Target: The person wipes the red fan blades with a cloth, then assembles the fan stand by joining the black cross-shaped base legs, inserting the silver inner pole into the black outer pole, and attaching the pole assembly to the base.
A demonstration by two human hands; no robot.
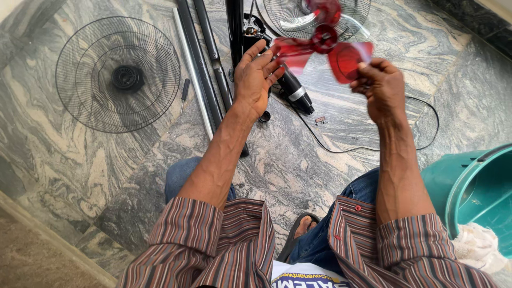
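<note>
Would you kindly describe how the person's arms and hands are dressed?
Both hands, left hand and right hand, are bare, without gloves, rings or a watch. The forearms are bare too. A striped shirt in brown, red and grey has its sleeves pushed up, with small red buttons on the cuffs.

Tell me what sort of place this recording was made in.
Probably the floor of a home or porch used as a makeshift repair spot. The person sits on polished marble-patterned floor tiles, with a fan grille and stand poles laid out, and a teal plastic bucket alongside.
</note>
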